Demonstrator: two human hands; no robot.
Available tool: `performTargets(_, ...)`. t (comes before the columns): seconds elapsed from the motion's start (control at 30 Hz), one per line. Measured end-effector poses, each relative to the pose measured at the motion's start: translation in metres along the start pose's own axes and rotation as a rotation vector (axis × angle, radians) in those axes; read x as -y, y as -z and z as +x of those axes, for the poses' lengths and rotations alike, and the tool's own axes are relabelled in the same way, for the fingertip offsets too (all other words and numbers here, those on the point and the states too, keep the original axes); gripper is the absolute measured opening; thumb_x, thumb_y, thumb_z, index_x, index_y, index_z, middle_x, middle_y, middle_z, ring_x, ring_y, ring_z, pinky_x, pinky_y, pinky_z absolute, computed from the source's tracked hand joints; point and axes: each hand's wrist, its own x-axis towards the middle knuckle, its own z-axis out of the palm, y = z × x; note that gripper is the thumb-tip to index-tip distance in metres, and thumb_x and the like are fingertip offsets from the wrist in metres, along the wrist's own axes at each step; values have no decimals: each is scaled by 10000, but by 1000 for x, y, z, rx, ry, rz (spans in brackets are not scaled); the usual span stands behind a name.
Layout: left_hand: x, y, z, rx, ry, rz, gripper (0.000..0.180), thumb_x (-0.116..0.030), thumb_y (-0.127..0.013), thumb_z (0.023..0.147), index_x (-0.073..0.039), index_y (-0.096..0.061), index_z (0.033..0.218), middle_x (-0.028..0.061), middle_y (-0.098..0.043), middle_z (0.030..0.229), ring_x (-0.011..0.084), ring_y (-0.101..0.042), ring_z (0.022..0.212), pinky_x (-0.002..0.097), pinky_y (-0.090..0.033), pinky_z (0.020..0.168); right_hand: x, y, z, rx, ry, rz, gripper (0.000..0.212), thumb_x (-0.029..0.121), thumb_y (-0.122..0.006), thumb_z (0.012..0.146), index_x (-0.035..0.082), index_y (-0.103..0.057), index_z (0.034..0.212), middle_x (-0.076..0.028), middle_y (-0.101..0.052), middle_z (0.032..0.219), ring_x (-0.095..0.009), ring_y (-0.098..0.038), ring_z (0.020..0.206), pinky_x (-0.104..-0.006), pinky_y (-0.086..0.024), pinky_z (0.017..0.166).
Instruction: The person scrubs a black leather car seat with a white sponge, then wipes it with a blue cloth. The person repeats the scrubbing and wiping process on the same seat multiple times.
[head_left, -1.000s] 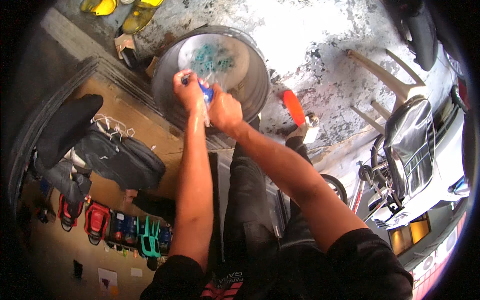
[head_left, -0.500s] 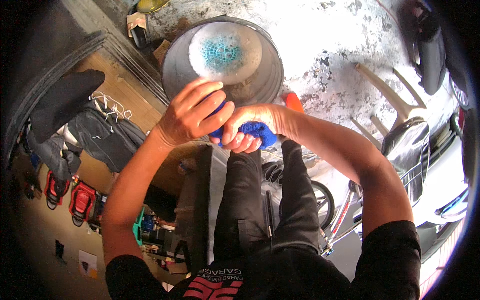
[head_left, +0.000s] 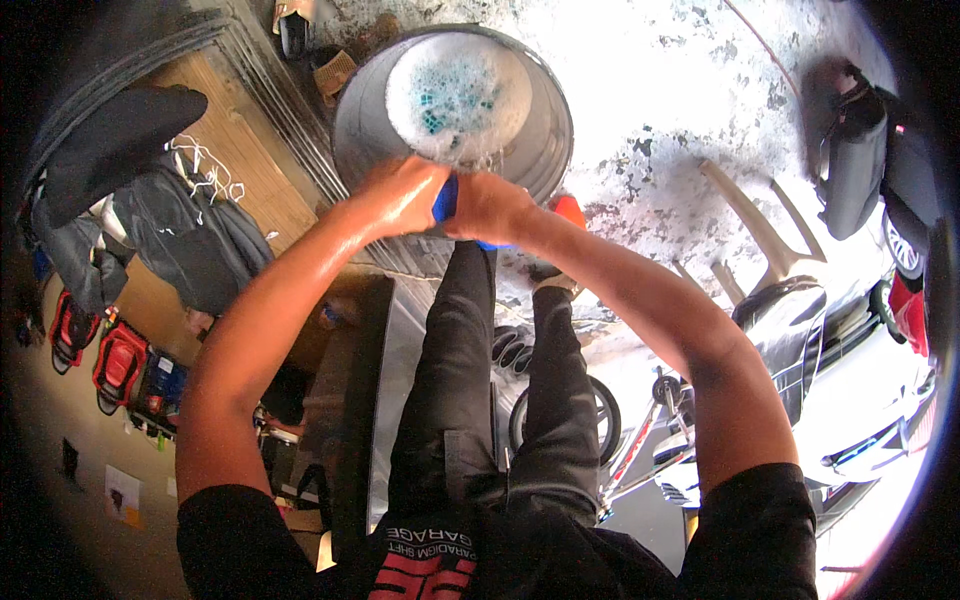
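Note:
My left hand (head_left: 408,197) and my right hand (head_left: 489,208) are side by side, both closed around a wet blue cloth (head_left: 445,200). Only a strip of the cloth shows between the fists, with a bit more under the right one; the rest is hidden by my fingers. Both hands hang over the near rim of a large grey bucket (head_left: 352,140). Foamy water (head_left: 462,75) fills its bottom, and a teal grid shows through the suds. Pale streaks like dripping water show just beyond my right hand.
An orange object (head_left: 570,211) stands right of the bucket. Legs of a beige chair (head_left: 745,205) stick up farther right, near a bicycle wheel (head_left: 565,420). On the left, dark clothing (head_left: 190,240) and white cords (head_left: 205,175) lie on a wooden surface. A sandal (head_left: 293,30) sits at the far left.
Both hands have moved forward over the bucket with the blue cloth. My left hand has closed into a fist around it. The suds have spread over the teal grid.

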Motion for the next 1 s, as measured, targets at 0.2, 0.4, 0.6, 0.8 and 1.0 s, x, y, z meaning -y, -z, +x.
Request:
performTargets(0.2,-34,-45,-30,-6,297,-1033,250,-180,-806,781,18,-701,891,113,-725,764,198,-725,646,356,-585,564,9,41,-27,-193,557,-742,347,160,-651,905,134,-630,1251,-111,-686,1171,-302,-777,932,-437,-648,673)
performTargets(0.4,-141,-31,-98,206,364,-2305,217,-196,-724,843,-66,-576,934,6,-515,640,110,-462,469,261,-323,436,22,91,-59,-351,1210,-664,232,236,-692,800,141,-593,987,-18,-580,863,-193,-676,698,-340,-567,529)
performTargets(0.6,-195,-1,-137,254,19,-2860,235,-27,-617,783,-58,-525,997,42,-448,729,122,-306,481,289,-258,454,49,88,-90,-554,1226,-321,286,231,-747,772,104,-622,995,5,-544,760,-165,-613,602,-317,-492,479)
performTargets(0.8,-199,2,-133,478,-499,-3007,297,-39,-698,819,-78,-543,1069,48,-484,670,157,-372,463,307,-299,438,49,52,-90,-633,1100,156,251,263,-676,807,99,-620,989,-42,-517,789,-220,-624,603,-362,-495,460)
performTargets(1.0,-192,15,-88,524,-984,-2844,285,-34,-727,868,-93,-535,1070,57,-536,645,177,-438,425,342,-360,455,61,24,-69,-820,892,630,172,192,-697,820,96,-642,951,-54,-574,780,-235,-635,632,-366,-500,529)
